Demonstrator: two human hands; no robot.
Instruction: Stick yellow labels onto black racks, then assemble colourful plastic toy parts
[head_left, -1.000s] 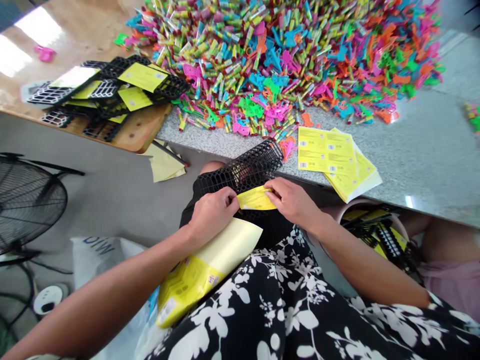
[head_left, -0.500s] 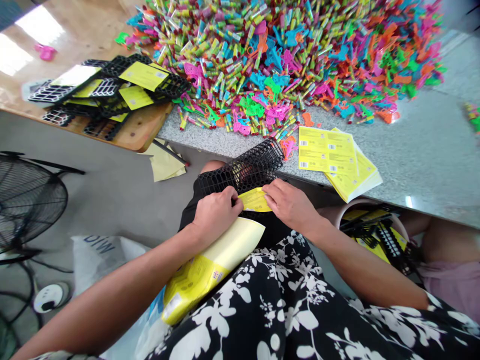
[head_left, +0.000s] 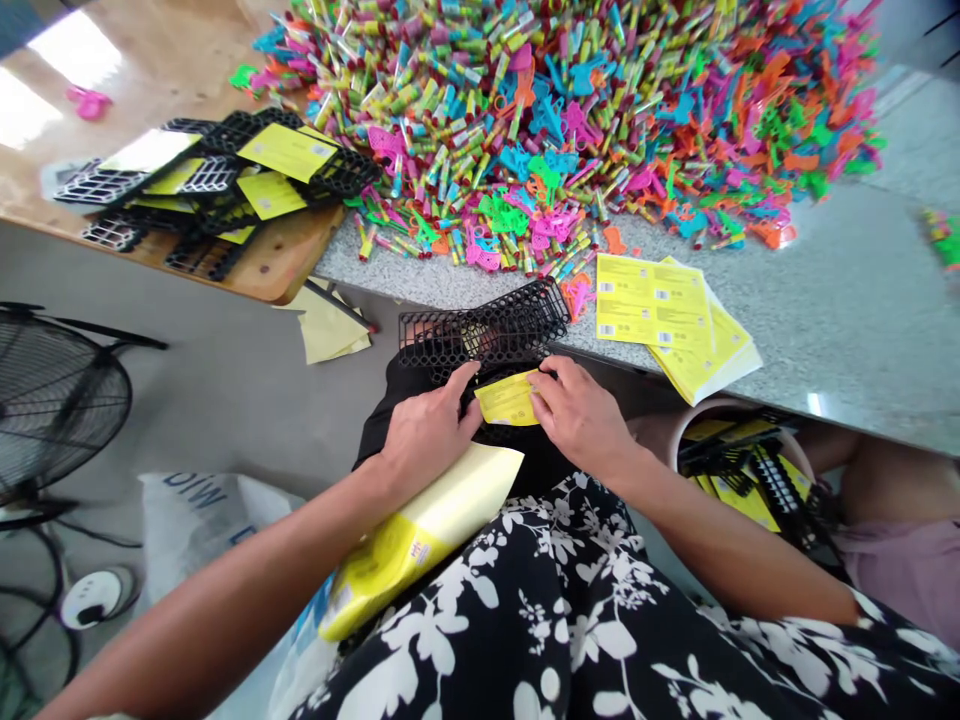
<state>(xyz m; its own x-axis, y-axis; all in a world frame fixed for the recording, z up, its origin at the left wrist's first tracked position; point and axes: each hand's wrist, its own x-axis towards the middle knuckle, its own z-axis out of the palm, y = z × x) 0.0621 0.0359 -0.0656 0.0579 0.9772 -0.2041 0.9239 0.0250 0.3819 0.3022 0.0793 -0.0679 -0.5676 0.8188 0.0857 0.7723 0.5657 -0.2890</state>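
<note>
A yellow printed label (head_left: 508, 400) lies across a black plastic lattice rack on my lap, mostly hidden under the label and hands. My right hand (head_left: 583, 415) pinches the label's right end between thumb and fingers. At the left end, my left hand (head_left: 431, 425) straddles the dark rack, thumb on the near side and index finger stretched along the far side; its other fingers are hidden. Just beyond rest more black lattice racks (head_left: 487, 330), against the table edge. A curled yellow label sheet (head_left: 420, 550) with a pale blank part lies on my lap under my left forearm.
Small colourful plastic pieces and tubes (head_left: 525, 130) are heaped on the grey table (head_left: 840, 310). Yellow label sheets (head_left: 652, 300) lie at its edge. Labelled black racks (head_left: 225, 180) are piled on the wooden board. A bucket (head_left: 679, 440) holds more racks; a fan (head_left: 60, 400) stands left.
My left index finger has lifted off the label and spread away from the thumb. The far racks have swung to lie flatter, their left end farther from me. My right hand still pinches the label.
</note>
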